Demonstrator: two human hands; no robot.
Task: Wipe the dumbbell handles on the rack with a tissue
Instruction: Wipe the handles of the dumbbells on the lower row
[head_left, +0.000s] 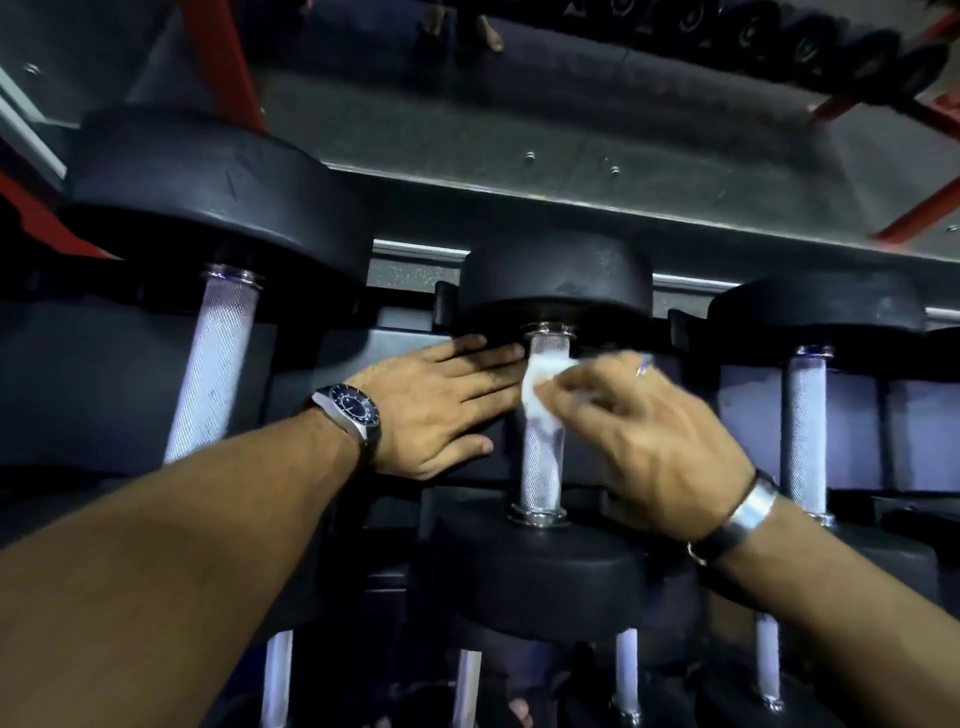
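Right hand (654, 441) pinches tissue (540, 384) against the top of the middle handle (543, 457), just under the far collar (hand is motion-blurred). Left hand (441, 410) flat, fingers straight and together, tips touching the tissue from the left. Watch (350, 415) on left wrist, dial text unreadable. Neighbouring handle (208, 369) on the rack (415, 312) untouched. No legible labels on the dumbbell heads.

Dark-faced wristwatch (349, 415), silver bracelet (751, 508), red frame bars (919, 208) and a mirror (467, 104) behind.
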